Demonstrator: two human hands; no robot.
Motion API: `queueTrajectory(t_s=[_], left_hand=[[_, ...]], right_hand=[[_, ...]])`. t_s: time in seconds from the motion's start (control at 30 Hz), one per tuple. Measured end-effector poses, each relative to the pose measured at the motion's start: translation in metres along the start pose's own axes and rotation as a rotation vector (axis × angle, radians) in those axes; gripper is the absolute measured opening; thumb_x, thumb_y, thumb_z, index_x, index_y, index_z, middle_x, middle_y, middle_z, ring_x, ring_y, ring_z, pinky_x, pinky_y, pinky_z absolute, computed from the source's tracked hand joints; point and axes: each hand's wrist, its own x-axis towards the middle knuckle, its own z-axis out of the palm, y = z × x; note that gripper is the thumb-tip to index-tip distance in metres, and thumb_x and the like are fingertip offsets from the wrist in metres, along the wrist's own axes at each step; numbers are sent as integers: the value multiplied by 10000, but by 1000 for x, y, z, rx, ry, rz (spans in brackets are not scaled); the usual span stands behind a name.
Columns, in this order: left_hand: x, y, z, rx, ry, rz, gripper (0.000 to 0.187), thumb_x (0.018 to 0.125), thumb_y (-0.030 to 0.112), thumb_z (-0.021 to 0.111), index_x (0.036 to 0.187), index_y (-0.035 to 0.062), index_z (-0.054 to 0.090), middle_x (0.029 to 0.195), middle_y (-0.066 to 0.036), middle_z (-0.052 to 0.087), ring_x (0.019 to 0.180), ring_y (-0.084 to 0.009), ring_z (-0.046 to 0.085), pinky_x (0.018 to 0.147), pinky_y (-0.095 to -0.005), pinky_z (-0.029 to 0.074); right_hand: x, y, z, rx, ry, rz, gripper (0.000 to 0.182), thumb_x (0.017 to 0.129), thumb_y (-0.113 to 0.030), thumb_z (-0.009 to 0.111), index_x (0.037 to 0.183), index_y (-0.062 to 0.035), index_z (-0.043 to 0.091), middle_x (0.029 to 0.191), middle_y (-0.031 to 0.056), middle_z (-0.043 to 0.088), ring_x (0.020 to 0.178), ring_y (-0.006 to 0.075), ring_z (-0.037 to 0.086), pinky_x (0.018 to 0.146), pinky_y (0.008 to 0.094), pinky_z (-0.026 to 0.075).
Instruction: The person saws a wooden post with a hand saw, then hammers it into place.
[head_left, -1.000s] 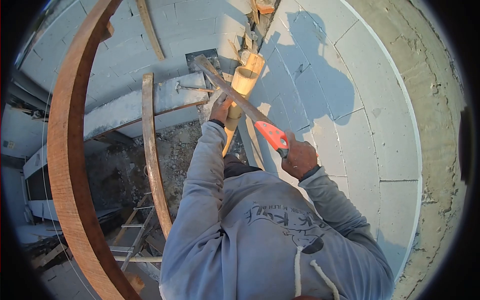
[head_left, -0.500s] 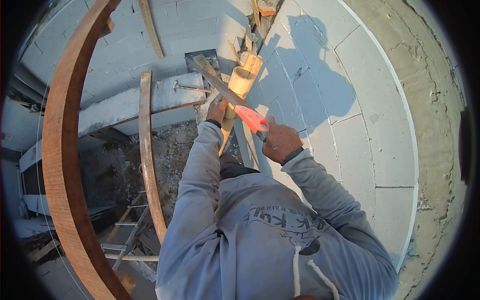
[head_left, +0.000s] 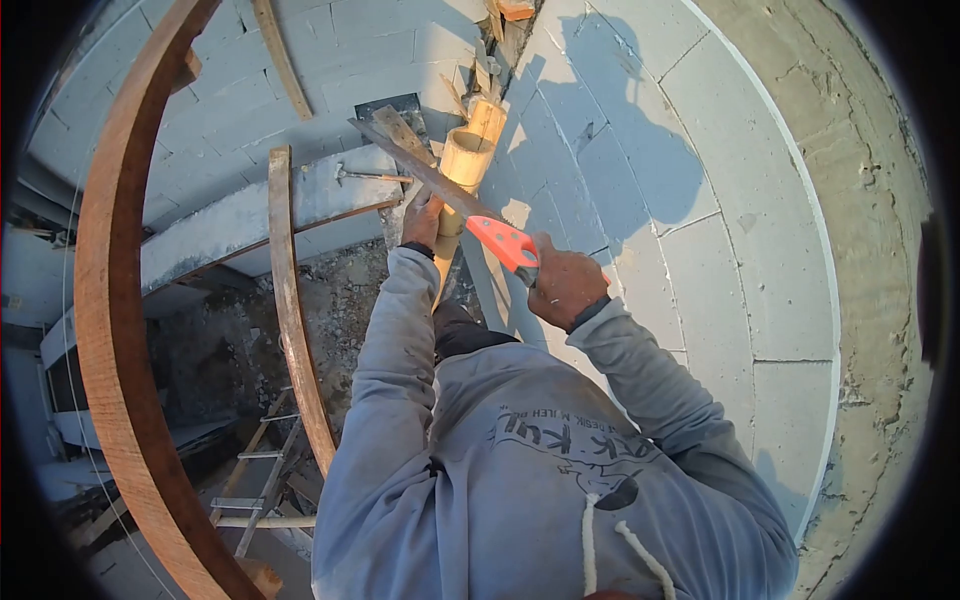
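Note:
My right hand [head_left: 568,287] is closed round the red-orange handle of a hand saw [head_left: 503,243]. Its long dark blade slants up and left across a length of yellow bamboo [head_left: 466,160], whose hollow end faces up. On the near side of the blade, my left hand [head_left: 422,218] wraps the bamboo from the left. A second bright piece of bamboo [head_left: 489,118] shows just beyond the hollow end. How deep the blade sits in the bamboo cannot be made out.
A hammer [head_left: 372,177] lies on the grey ledge [head_left: 240,204] to the left. A curved-looking reddish timber beam [head_left: 112,300] and a narrower plank [head_left: 290,310] stand at left, above a ladder [head_left: 262,470]. Pale block wall [head_left: 715,290] fills the right.
The view has shifted slightly, so the bamboo and left hand appear further left. My right hand and the saw handle have drawn a little away from the bamboo. Both grips stay the same.

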Motion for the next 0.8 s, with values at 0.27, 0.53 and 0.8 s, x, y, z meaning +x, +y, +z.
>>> queueTrajectory(t_s=[0.27,0.53,0.8], left_hand=[[-21,25,15,286,93,124,479,910,355,636,1231,4,579,1108,-72,639,979,-137,590,840,-267,464],[-13,6,13,137,103,152,499,898,361,652,1228,-3,563,1107,-87,640,941,-175,616,820,-312,495],[-18,-3,23,762,208,375,734,639,417,837,1150,5,508,1031,-188,646,970,-354,640,833,-403,507]], right_hand=[[-103,31,6,55,11,148,507,701,-108,635,1158,-44,425,642,163,621,593,372,626,675,443,480],[12,-4,-3,18,-28,43,441,701,-140,616,1086,-37,426,649,154,622,653,368,651,671,455,493],[3,-6,0,55,-30,46,462,691,-137,622,1100,-41,428,653,168,622,646,374,646,648,460,493]])
